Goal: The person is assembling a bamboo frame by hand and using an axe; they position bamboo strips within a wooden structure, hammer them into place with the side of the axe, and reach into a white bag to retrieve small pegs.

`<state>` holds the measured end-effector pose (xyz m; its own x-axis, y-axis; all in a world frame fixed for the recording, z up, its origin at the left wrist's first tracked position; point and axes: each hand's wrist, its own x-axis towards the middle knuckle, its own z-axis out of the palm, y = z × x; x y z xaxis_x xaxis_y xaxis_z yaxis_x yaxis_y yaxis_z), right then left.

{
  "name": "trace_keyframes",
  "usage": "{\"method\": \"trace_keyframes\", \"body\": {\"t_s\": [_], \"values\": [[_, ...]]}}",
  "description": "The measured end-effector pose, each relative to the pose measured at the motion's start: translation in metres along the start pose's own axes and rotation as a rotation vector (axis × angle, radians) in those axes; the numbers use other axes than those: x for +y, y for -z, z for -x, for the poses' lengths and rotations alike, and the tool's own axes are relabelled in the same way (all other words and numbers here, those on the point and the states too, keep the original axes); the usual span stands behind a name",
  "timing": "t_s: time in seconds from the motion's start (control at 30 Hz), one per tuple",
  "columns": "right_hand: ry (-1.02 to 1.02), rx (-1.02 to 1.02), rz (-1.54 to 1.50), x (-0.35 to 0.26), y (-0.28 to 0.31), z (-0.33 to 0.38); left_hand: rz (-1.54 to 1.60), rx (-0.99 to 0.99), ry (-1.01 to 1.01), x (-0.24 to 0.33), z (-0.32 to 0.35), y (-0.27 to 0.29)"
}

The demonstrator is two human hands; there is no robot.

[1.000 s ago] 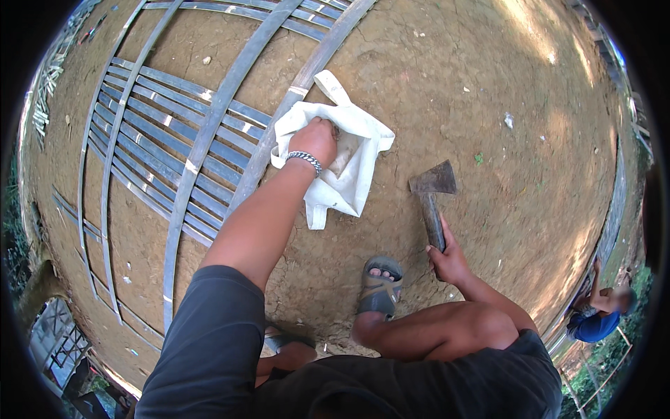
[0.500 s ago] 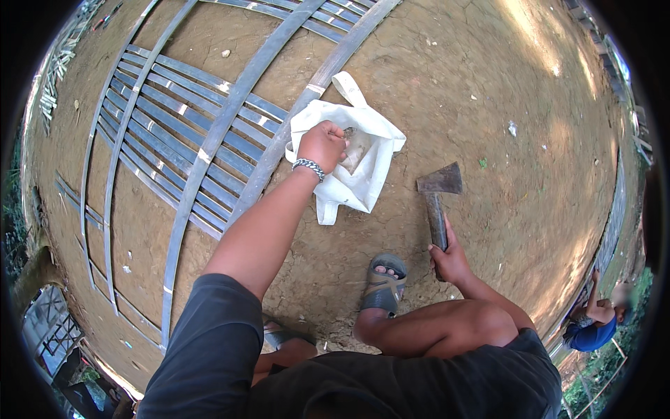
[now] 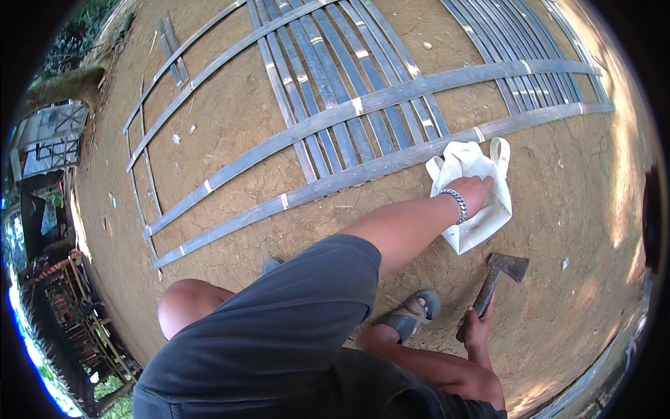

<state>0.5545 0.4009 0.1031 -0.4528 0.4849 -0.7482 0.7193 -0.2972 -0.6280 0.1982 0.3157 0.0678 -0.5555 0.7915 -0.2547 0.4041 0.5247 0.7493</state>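
Note:
My left hand (image 3: pixel 480 190), with a metal bracelet on the wrist, reaches out to a white cloth bag (image 3: pixel 474 223) lying on the dirt. Its fingers are curled into the cloth near the bag's opening, and their tips are hidden. My right hand (image 3: pixel 477 327) is low at my side, closed round the wooden handle of a hatchet (image 3: pixel 501 274). The hatchet's rusty head rests on the ground just below the bag. The bag lies against the end of a long bamboo slat (image 3: pixel 363 171).
A lattice of long grey bamboo slats (image 3: pixel 335 77) is spread over the cracked dirt ahead. My sandalled foot (image 3: pixel 413 315) is planted between my hands, and my bare knee (image 3: pixel 187 307) is to the left. A wooden frame (image 3: pixel 77 307) and a small shed (image 3: pixel 49 133) stand at the left rim.
The view has swung left, so the bag and hatchet now sit at the right. My left hand stays in the bag's cloth. My right hand still holds the hatchet on the ground.

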Motion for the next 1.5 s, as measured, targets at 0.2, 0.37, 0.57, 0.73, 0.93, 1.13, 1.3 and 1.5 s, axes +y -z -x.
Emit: {"method": "trace_keyframes", "body": {"t_s": [0.2, 0.37, 0.57, 0.73, 0.93, 1.13, 1.3, 1.5], "values": [[0.002, 0.019, 0.010, -0.003, 0.000, 0.001, 0.455, 0.096, 0.092, -0.014, 0.054, 0.039], [0.014, 0.046, 0.095, -0.009, 0.005, 0.003, 0.199, 0.636, 0.203, -0.098, 0.147, 0.110], [-0.015, 0.030, 0.248, -0.023, 0.006, 0.003, -0.316, 1.090, 0.527, -0.324, 0.264, 0.198], [-0.016, 0.026, 0.314, -0.028, 0.011, 0.005, -0.395, 0.827, 0.692, -0.360, 0.291, 0.205], [-0.022, 0.034, 0.311, -0.022, 0.015, 0.003, -0.349, 0.853, 0.702, -0.350, 0.285, 0.200], [-0.047, 0.028, 0.362, -0.029, 0.014, 0.003, -0.336, 0.847, 0.692, -0.354, 0.287, 0.201], [-0.023, 0.029, 0.369, -0.025, 0.023, -0.001, -0.356, 0.864, 0.687, -0.350, 0.282, 0.202], [-0.056, 0.019, 0.400, -0.038, 0.020, 0.000, -0.316, 0.894, 0.672, -0.344, 0.286, 0.203]]}}
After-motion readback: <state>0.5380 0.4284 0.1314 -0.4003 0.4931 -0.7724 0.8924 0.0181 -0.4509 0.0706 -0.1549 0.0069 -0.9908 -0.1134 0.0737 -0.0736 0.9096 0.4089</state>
